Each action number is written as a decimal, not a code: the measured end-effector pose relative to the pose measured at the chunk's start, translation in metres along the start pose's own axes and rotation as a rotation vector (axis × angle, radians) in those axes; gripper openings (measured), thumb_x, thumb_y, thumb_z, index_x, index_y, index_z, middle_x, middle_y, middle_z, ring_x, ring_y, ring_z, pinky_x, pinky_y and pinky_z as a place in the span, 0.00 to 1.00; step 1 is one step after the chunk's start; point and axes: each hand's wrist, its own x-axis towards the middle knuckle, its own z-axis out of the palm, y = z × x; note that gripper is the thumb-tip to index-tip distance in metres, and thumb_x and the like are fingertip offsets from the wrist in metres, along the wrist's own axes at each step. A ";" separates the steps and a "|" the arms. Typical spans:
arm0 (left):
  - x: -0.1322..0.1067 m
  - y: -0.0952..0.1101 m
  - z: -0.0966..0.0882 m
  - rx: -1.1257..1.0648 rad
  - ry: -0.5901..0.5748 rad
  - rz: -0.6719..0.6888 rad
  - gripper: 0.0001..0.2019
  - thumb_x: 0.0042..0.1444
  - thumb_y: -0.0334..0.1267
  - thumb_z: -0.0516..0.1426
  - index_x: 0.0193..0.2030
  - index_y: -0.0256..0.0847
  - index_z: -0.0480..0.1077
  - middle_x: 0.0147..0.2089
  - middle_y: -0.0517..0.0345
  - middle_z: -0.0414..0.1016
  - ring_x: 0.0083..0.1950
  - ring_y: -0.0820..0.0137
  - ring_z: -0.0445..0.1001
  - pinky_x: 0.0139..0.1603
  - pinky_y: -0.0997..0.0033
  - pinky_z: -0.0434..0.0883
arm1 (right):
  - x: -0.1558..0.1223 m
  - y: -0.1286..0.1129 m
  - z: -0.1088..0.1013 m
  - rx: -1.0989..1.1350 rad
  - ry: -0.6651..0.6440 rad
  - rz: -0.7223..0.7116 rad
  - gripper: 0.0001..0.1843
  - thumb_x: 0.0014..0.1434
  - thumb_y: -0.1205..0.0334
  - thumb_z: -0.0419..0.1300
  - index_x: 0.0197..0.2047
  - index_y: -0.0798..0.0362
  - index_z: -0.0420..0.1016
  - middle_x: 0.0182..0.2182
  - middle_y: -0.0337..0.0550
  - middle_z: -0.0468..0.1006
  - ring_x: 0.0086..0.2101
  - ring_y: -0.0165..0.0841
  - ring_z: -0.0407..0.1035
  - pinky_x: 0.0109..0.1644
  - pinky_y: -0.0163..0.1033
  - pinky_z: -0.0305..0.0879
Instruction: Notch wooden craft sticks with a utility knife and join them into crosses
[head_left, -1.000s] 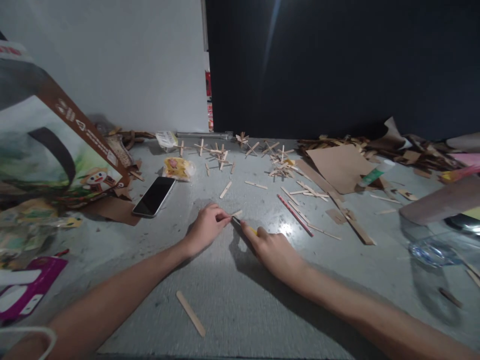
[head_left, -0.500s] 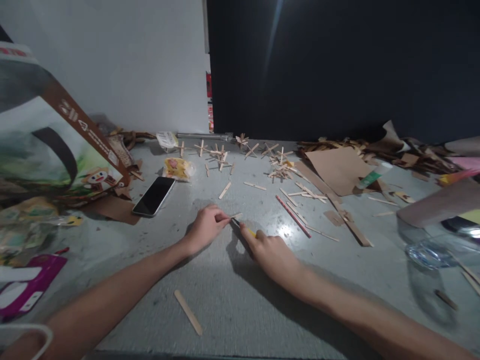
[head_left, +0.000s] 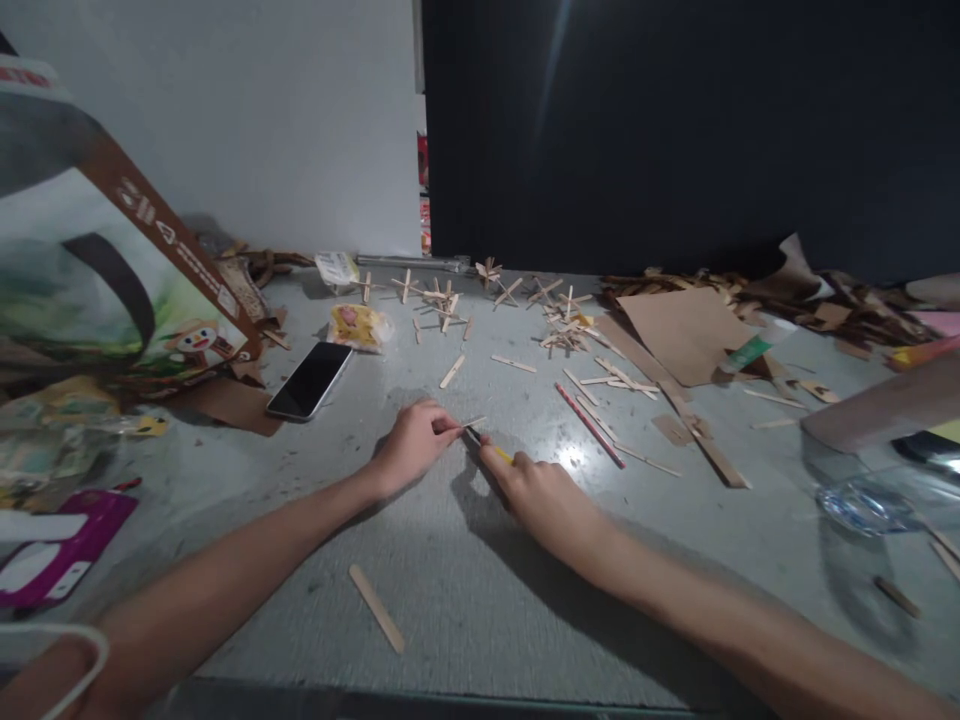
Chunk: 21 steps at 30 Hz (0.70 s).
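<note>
My left hand (head_left: 411, 446) rests on the grey table (head_left: 465, 590) with its fingertips pinched on a short wooden stick piece (head_left: 473, 422). Just to its right, my right hand (head_left: 541, 498) is closed round a yellow-handled cutter (head_left: 491, 449) whose dark tip touches that stick piece. A whole wooden craft stick (head_left: 376, 607) lies loose near the front edge, below my left forearm.
A black phone (head_left: 310, 380) lies left of the hands, a printed paper bag (head_left: 105, 270) beyond it. Several stick crosses (head_left: 442, 298), loose sticks, a red pencil (head_left: 589, 424), cardboard scraps (head_left: 686, 335) and a glue tube (head_left: 750, 351) fill the back. A clear plastic container (head_left: 877, 500) is at right.
Both hands stay together on the stick piece with barely any movement; the view has shifted slightly, so everything sits a little higher in the picture.
</note>
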 end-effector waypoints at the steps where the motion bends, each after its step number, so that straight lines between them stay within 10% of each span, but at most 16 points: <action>1: 0.000 0.000 0.000 -0.005 0.001 0.004 0.05 0.60 0.34 0.66 0.33 0.42 0.83 0.34 0.53 0.83 0.37 0.63 0.80 0.41 0.67 0.74 | 0.000 0.000 -0.001 0.000 -0.004 0.004 0.35 0.74 0.76 0.47 0.81 0.54 0.55 0.44 0.57 0.85 0.37 0.42 0.85 0.35 0.36 0.71; 21: 0.003 -0.001 0.003 0.018 0.047 0.006 0.05 0.59 0.33 0.69 0.31 0.41 0.83 0.33 0.54 0.82 0.35 0.64 0.80 0.41 0.66 0.74 | 0.005 -0.006 0.007 -0.020 0.060 0.020 0.26 0.76 0.72 0.45 0.74 0.54 0.63 0.40 0.55 0.86 0.35 0.42 0.85 0.33 0.36 0.68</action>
